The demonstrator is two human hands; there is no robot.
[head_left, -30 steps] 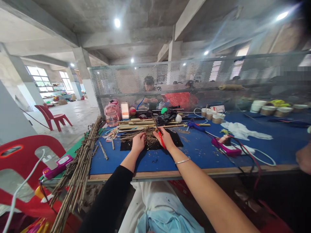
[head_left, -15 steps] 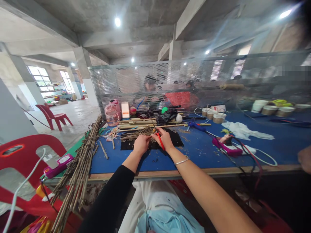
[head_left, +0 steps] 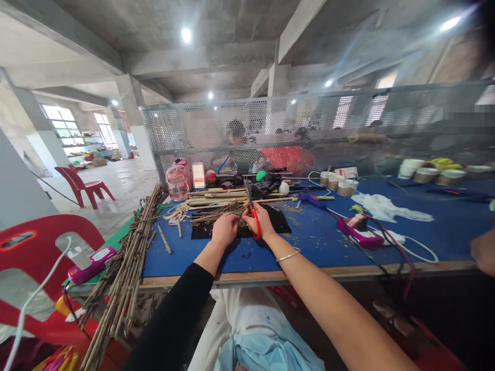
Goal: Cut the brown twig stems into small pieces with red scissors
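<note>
My right hand (head_left: 263, 220) is closed around red-handled scissors (head_left: 255, 220), whose blades point away from me over the blue tabletop. Close beside it on the left, my left hand (head_left: 225, 226) has its fingers pinched together; whatever lies between them is too small to make out. Both hands are over a black cloth (head_left: 200, 232). A pile of thin brown twigs (head_left: 216, 213) lies on that cloth, just beyond my left hand. Short cut stick pieces (head_left: 164, 239) rest on the table to the left.
Long dry stalks (head_left: 129, 273) hang over the table's left edge. Bamboo sticks (head_left: 220, 194), a pink bottle (head_left: 178, 183) and a blue glue gun (head_left: 312, 201) lie farther back. Purple power strip (head_left: 361, 234) and cords sit right. A perforated metal screen (head_left: 193, 134) stands behind; people are beyond it.
The scissors have turned in my right hand, so their blades now show wider and more upright. My left hand stays in nearly the same place.
</note>
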